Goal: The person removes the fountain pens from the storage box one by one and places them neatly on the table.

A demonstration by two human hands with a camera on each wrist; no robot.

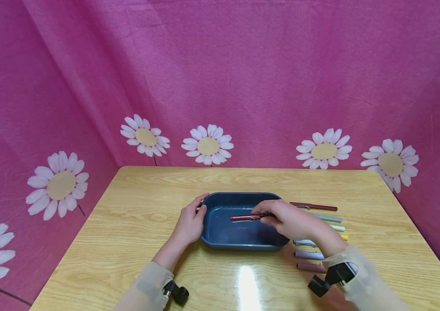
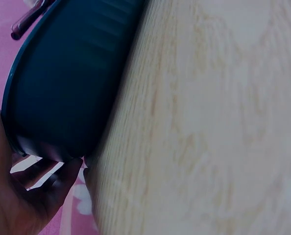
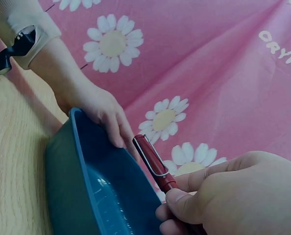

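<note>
A dark blue rectangular tub (image 1: 243, 247) with rounded corners stands on the wooden table. My left hand (image 1: 189, 221) holds its left end, with the thumb at the rim and the fingers along the outer wall, as the left wrist view also shows on the tub (image 2: 72, 83). Over the tub's opening, my right hand (image 1: 291, 219) pinches a dark red pen (image 3: 153, 164) between thumb and fingers. The pen's capped end with its metal clip points left; its other end is hidden by the hand. No pens show on the part of the tub's floor that I can see.
Right of the tub lie several pens in a column: a dark red pen (image 1: 321, 207) at the back, then grey-green, pale green, yellow (image 1: 344, 237), light blue, lavender (image 1: 308, 255) and mauve (image 1: 311, 266). My right forearm covers some. A pink flowered cloth (image 1: 243, 86) hangs behind the table (image 1: 146, 185).
</note>
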